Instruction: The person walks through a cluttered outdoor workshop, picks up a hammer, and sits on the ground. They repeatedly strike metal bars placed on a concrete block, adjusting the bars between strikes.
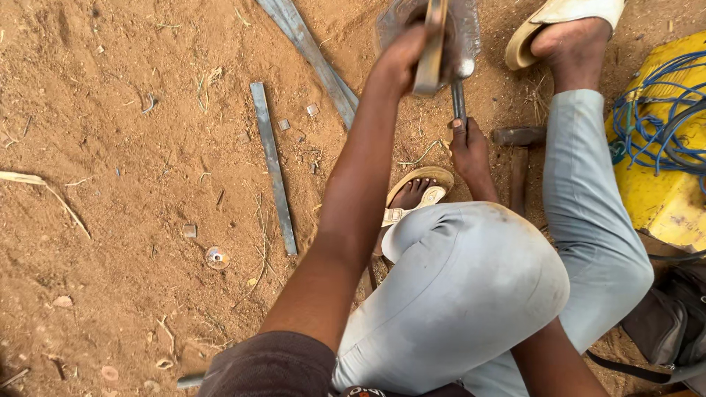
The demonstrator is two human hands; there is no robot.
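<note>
My left hand [401, 59] is raised at the top centre, closed around the wooden handle of a hammer [431, 45]. Just below it, my right hand [469, 151] grips a thin dark metal chisel [459, 99], which stands with its tip against a grey metal plate [465, 29] on the sandy ground. The hammer's handle crosses in front of the plate. My bent knees in light trousers fill the lower right. One sandalled foot [415, 195] rests beside my right hand.
Two long flat metal bars [273, 169] [309, 51] lie on the sand at left. A second hammer [518, 154] lies right of my right hand. A yellow container [654, 191] with blue wire [662, 110] and a dark bag [669, 323] stand at right.
</note>
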